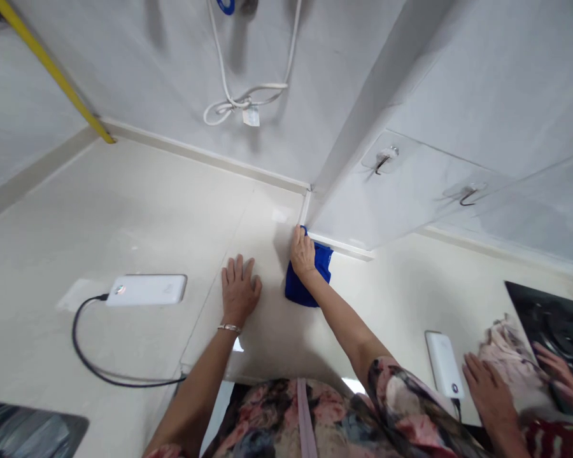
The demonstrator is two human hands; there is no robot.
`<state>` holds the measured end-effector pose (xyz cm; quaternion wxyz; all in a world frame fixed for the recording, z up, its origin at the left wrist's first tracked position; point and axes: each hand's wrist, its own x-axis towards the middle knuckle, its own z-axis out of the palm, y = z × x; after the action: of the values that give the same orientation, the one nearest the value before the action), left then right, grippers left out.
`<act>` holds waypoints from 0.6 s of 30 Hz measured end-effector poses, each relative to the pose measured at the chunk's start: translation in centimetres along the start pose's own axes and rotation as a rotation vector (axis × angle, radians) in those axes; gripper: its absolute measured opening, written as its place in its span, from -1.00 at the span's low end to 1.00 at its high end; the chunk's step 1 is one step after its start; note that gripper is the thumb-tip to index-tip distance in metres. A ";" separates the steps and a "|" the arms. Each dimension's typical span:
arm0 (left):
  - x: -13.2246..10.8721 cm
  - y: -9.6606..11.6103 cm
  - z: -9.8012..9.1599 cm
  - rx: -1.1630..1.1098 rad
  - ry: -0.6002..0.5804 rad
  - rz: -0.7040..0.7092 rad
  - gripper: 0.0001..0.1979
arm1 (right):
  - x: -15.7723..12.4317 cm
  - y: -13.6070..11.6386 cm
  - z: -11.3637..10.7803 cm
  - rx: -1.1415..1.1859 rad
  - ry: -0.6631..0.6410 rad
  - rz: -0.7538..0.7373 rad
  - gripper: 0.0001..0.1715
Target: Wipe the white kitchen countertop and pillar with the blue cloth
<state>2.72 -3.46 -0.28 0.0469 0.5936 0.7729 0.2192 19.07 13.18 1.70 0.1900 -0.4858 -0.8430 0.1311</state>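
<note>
Fingers together, the right hand (pixel 303 253) clasps 1 blue cloth (pixel 300 291) on the counter (pixel 195 210), beside the partition's (pixel 351 213) foot; the left hand (pixel 240 289) lies spread, holding nothing. Probably light, soft and limp, the cloth seems best held bunched under fingers and palm.

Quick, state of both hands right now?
Left hand: open, fingers spread on the countertop, holding nothing.
Right hand: on the blue cloth; whether its fingers grip it cannot be told.

A deep-blue cloth (pixel 300 290) lies rumpled on the pale counter (pixel 186 216), just beside white trim (pixel 356 250).
</note>
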 end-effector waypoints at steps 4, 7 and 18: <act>0.0 -0.1 0.1 -0.007 0.012 -0.001 -0.42 | 1.4 -0.9 -0.3 0.036 -0.040 -0.054 -0.24; 0.0 0.0 0.1 -0.021 0.021 -0.004 -0.42 | 2.5 -1.7 -0.5 0.060 -0.031 -0.024 -0.23; 0.0 -0.2 0.3 -0.041 0.065 0.014 -0.42 | 1.0 -2.0 -1.9 0.062 0.017 -0.059 -0.25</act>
<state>2.65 -3.43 -0.62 0.0321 0.5903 0.7654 0.2544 17.91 13.18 4.38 0.2160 -0.4556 -0.8509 0.1472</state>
